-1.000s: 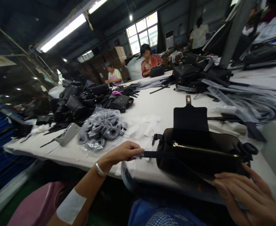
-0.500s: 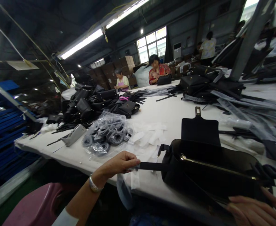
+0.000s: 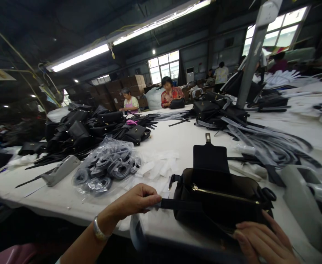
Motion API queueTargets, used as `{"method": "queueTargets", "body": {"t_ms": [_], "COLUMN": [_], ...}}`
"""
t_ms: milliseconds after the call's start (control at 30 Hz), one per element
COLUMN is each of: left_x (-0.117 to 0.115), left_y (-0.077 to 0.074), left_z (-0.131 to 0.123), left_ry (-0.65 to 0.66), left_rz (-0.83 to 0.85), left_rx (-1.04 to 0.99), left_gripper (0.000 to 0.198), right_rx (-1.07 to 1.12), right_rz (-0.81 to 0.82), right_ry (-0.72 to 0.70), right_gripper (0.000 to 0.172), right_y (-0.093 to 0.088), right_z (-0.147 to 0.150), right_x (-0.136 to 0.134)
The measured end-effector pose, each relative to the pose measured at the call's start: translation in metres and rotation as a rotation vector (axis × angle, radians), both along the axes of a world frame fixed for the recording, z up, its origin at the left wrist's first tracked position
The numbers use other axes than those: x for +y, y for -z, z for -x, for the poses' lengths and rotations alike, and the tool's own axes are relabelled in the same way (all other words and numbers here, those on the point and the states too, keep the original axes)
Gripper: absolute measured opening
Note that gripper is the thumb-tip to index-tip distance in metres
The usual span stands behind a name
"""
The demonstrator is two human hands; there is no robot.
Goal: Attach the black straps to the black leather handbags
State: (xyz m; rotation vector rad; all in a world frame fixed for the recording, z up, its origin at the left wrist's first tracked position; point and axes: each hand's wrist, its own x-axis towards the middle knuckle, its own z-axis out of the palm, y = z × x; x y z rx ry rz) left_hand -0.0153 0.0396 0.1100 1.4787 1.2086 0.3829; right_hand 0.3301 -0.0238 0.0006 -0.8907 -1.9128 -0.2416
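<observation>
The handbag (image 3: 218, 211) is black, its zipper (image 3: 224, 194) gold.

From my end I see the black bag (image 3: 218, 185) just beyond my right fingers (image 3: 250, 228), flap (image 3: 211, 158) spread away from them, gold zip (image 3: 227, 195) crossing it, a straight black strap (image 3: 174, 204) in my left fingers (image 3: 151, 200).

Cropping the right hand (image 3: 262, 238) at the lower edge, masking part of the black bag (image 3: 221, 202). Concealing the gripped section of the dark strap (image 3: 177, 204) inside the left hand (image 3: 138, 200). Trimming a pink object (image 3: 15, 255) at lower left beyond identifying, a gray tape dispenser (image 3: 297, 207) at right. Blurring a maroon-clad person (image 3: 280, 64) in the background.
</observation>
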Motion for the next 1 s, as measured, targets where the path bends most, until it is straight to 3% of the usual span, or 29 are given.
{"method": "queueTargets", "body": {"t_ms": [367, 567, 767, 1000], "left_x": [0.008, 0.007, 0.009, 0.011], "left_y": [0.001, 0.007, 0.007, -0.006], "left_z": [-0.043, -0.061, -0.062, -0.086], "left_ry": [0.160, 0.198, 0.193, 0.478], "left_rz": [0.087, 0.166, 0.157, 0.085], "left_rx": [-0.025, -0.053, -0.015, 0.121], "left_gripper": [0.049, 0.054, 0.059, 0.041], "right_rx": [0.177, 0.283, 0.285, 0.238], "right_rz": [0.406, 0.435, 0.444, 0.388], "right_ry": [0.153, 0.158, 0.156, 0.146], "right_gripper": [0.013, 0.013, 0.017, 0.013], "right_y": [-0.001, -0.012, -0.014, -0.013], "right_z": [0.020, 0.029, 0.030, 0.033], "right_x": [-0.017, -0.016, -0.016, -0.012]}}
